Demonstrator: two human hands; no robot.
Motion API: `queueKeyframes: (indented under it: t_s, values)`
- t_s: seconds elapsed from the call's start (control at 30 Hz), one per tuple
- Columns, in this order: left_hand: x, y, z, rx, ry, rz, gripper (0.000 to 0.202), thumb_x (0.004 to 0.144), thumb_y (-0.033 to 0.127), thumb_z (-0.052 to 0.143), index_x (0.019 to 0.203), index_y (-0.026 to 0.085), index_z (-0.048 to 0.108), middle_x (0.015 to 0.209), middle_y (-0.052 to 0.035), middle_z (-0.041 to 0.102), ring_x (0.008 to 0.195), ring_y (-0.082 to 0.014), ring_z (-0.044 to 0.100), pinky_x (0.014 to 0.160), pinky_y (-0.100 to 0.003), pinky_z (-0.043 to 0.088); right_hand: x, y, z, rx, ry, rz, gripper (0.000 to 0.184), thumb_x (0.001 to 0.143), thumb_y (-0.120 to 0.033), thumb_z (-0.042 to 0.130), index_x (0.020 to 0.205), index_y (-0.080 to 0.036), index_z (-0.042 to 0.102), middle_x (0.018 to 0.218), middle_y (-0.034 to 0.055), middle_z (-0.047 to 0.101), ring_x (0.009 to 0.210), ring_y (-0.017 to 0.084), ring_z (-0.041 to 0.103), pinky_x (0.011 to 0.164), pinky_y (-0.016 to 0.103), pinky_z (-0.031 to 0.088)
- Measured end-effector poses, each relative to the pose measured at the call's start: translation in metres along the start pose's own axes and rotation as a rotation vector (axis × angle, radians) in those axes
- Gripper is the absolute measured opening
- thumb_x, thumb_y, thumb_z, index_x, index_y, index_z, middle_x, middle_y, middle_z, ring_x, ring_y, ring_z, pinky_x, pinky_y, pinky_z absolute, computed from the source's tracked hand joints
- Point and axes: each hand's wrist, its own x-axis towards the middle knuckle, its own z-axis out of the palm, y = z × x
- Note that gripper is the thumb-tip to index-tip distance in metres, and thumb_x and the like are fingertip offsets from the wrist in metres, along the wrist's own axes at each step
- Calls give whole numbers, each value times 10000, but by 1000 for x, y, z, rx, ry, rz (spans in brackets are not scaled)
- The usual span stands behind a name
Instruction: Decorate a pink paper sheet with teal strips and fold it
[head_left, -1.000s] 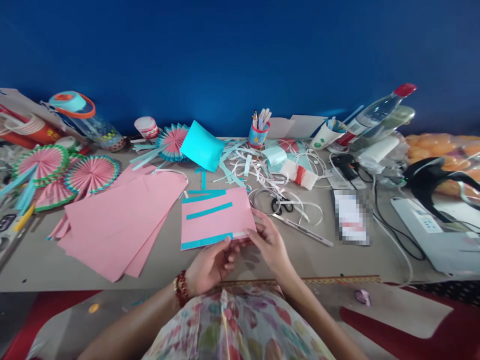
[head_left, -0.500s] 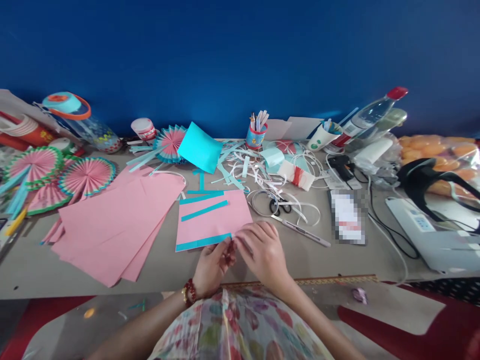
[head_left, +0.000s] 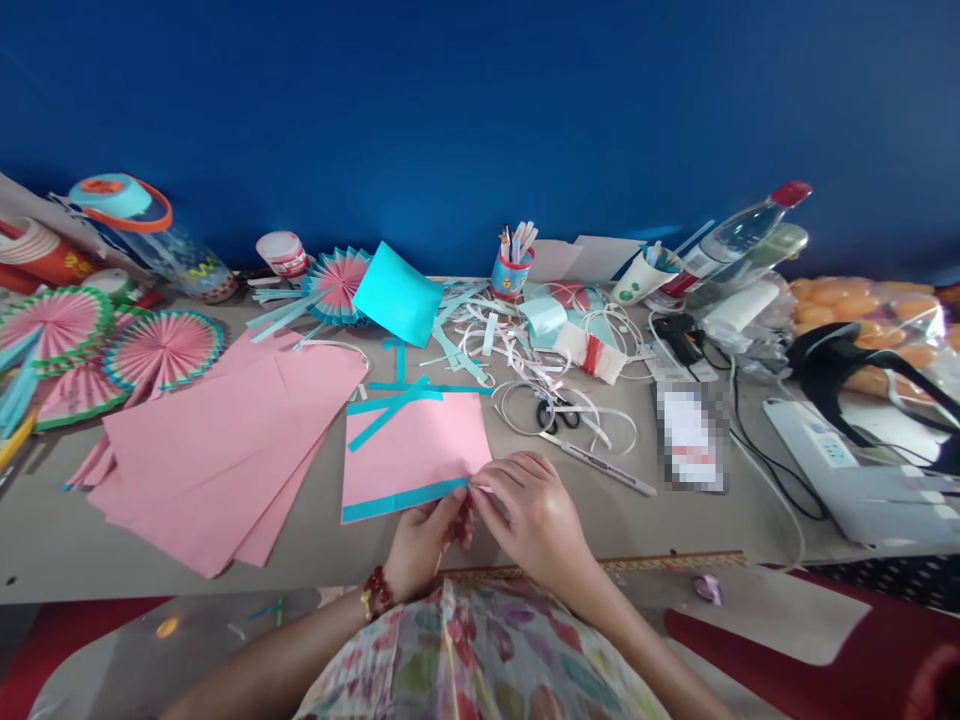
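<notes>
A small pink sheet (head_left: 417,448) lies on the table in front of me, with a teal strip (head_left: 401,498) along its near edge. My left hand (head_left: 424,540) pinches the near right corner of that sheet at the strip's end. My right hand (head_left: 534,515) is curled next to it, fingertips pressed on the same corner. More loose teal strips (head_left: 390,405) lie crossed at the sheet's far edge.
A stack of large pink sheets (head_left: 217,440) lies to the left, with folded paper fans (head_left: 161,350) beyond. Scissors (head_left: 559,412), a craft knife (head_left: 600,465), paper scraps, a pen cup (head_left: 511,270), a phone (head_left: 690,436), cables and bottles (head_left: 735,235) crowd the right. A ruler (head_left: 660,563) lies along the near edge.
Both hands have closed together on the sheet's near right corner. The loose teal strip that lay across the sheet has slid to its far edge, and the sheet has shifted slightly left.
</notes>
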Motion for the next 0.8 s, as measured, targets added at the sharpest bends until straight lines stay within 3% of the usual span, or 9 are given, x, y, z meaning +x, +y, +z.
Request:
queueKeyframes:
  t_s: [0.33,0.5,0.8]
  values:
    - [0,-1,-2,75,-26,-9,397,678,554,766,662,177,644,585,7,571,542,-124,503,542,-255,405,3,-1,0,-76,-30,-6,136,893,-150,541,802,-196,630,796,39,691,796,178,600,811,345,403]
    - [1,-3,-6,76,-36,-38,417,680,560,764,724,154,680,616,-8,592,556,-127,514,549,-255,411,4,4,-1,-67,-35,5,124,882,-151,549,798,-197,628,777,28,694,776,172,604,798,340,390]
    - [0,-2,-5,90,-53,-13,440,679,567,767,677,146,637,592,-1,573,540,-116,505,545,-248,405,4,3,0,-97,-37,-26,114,866,-161,568,779,-199,632,754,25,693,751,170,600,828,341,388]
